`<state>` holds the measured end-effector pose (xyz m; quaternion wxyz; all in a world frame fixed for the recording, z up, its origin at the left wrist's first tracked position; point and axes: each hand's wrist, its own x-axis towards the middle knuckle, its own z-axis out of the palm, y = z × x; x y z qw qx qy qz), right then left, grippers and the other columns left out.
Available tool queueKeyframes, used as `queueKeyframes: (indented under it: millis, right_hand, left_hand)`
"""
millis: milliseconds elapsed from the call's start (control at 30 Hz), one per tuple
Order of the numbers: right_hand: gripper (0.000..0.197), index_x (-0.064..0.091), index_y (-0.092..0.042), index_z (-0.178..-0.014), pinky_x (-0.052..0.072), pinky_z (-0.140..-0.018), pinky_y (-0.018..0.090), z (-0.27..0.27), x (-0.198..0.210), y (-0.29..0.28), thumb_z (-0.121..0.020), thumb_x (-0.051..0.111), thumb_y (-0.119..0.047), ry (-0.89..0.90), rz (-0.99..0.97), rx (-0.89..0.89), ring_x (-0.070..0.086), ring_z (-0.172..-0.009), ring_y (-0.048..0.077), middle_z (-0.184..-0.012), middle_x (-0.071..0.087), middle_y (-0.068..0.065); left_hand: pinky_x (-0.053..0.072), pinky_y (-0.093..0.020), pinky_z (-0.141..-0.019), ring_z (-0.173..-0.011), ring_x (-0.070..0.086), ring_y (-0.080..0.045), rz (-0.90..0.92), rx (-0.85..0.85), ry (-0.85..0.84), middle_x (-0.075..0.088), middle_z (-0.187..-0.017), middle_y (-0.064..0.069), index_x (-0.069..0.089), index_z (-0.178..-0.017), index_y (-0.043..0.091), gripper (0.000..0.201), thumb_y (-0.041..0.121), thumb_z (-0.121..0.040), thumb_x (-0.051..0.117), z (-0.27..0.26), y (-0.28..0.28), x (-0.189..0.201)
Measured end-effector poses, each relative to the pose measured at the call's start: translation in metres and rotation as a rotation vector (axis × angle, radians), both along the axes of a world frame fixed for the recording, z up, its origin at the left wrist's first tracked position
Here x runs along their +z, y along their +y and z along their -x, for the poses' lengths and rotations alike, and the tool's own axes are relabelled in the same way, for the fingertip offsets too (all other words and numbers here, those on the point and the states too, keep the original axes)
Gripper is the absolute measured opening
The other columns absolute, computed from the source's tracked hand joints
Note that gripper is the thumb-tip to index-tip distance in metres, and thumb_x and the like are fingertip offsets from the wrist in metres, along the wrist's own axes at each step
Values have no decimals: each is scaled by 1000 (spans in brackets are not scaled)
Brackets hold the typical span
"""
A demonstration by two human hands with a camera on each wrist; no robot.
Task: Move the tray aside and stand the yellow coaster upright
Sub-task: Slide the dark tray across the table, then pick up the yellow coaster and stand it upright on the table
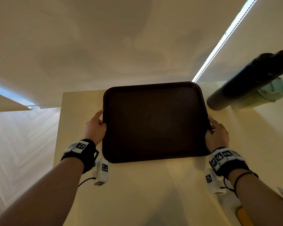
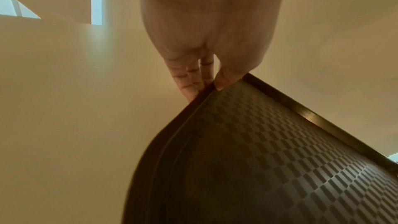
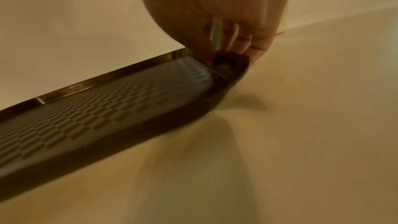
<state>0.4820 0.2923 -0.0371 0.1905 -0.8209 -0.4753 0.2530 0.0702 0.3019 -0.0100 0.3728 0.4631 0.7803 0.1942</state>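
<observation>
the dark brown tray point(image 1: 155, 121) is between the two hands, over the pale table point(image 1: 153, 193), and the shadows under its near edge in the right wrist view suggest it is lifted clear or at least tipped off the surface. the left hand point(image 1: 96, 126) grasps the tray's left rim, thumb on the inside lip and fingers point(image 2: 189, 81) under the edge; the right hand point(image 1: 216, 133) grasps the right rim the same way, thumb over and fingers point(image 3: 243, 40) curled beneath. the tray looks like rigid moulded plastic, probably light for its width, with a textured checkered floor and a smooth glossy rim that could slip in a weak pinch, so the mid-side hold on both short edges seems the sound place to carry it level. the yellow coaster point(image 1: 244, 216) lies near and behind the right forearm, only partly in view at the frame's bottom edge; it looks thin and flat, so judging by that it will want a pinch across its edge and may tip over once stood up. beyond the right hand stand a dark bottle point(image 1: 247, 82) and a pale green container point(image 1: 266, 97), close enough to bump.
</observation>
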Motion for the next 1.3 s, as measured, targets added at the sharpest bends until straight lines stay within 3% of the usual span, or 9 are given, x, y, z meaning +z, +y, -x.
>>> queueKeyframes:
  millis: [300,400,500,733,899,999,1099,1166,1299]
  right_hand:
    - [57,49,-26,-139,39,-80,30,2,6,0,-85,47,-8,7,9,7,59,-103,32,-117,60,13]
    - [54,48,-22,-140,42,-82,32,2,13,-5,-86,51,-17,-5,-23,-3,59,-101,31,-115,59,12]
    - [51,50,-20,-137,43,-87,34,0,28,-20,-86,56,-19,20,-72,-63,58,-106,27,-118,59,10]
    - [39,55,-21,-129,42,-83,31,-26,68,-110,-90,57,-23,51,-125,-235,57,-93,18,-112,65,10]
    - [36,55,-17,-128,43,-89,37,-65,93,-205,-92,53,-22,-11,-139,-474,56,-101,22,-109,63,9]
    - [36,54,-16,-128,45,-93,48,-90,92,-253,-93,52,-24,-39,-111,-650,55,-114,32,-121,61,15]
    - [41,50,-15,-134,43,-93,50,-101,80,-278,-94,50,-25,101,39,-751,53,-120,35,-130,58,20]
    - [42,44,-13,-139,44,-92,50,-102,71,-282,-97,45,-20,363,65,-851,51,-123,36,-136,52,20]
    - [41,41,-11,-139,48,-70,41,-90,63,-278,-99,43,-19,619,14,-972,52,-116,36,-129,51,18]
  left_hand:
    - [48,-30,-66,-74,58,-18,14,6,12,60,-76,-2,39,-146,23,61,3,-89,45,0,1,1]
    - [50,-39,-84,-91,58,-22,-46,63,83,60,-99,-4,41,-144,24,55,13,-90,50,1,-3,4]
    - [44,-32,-83,-99,56,-21,-129,49,131,55,-109,-4,48,-138,21,48,16,-90,52,-14,-13,16]
    - [47,-20,-79,-89,58,-9,-66,-314,-160,58,-103,1,62,-115,21,24,19,-92,57,-132,-65,46]
    - [44,-22,-80,-92,58,-13,107,-558,-359,59,-104,1,64,-112,17,23,24,-93,55,-226,-115,41]
    - [44,-26,-88,-98,57,-16,178,-699,-427,57,-109,-3,63,-121,15,31,27,-93,55,-271,-144,35]
    - [43,-31,-99,-118,55,-22,283,-817,-482,51,-132,-8,52,-135,19,44,34,-94,53,-302,-166,31]
    - [38,-33,-107,-130,48,-23,325,-849,-521,43,-144,-8,44,-143,20,50,36,-95,50,-316,-176,30]
    - [37,-29,-107,-128,49,-20,336,-771,-593,46,-142,-9,46,-142,19,48,32,-96,50,-330,-183,29]
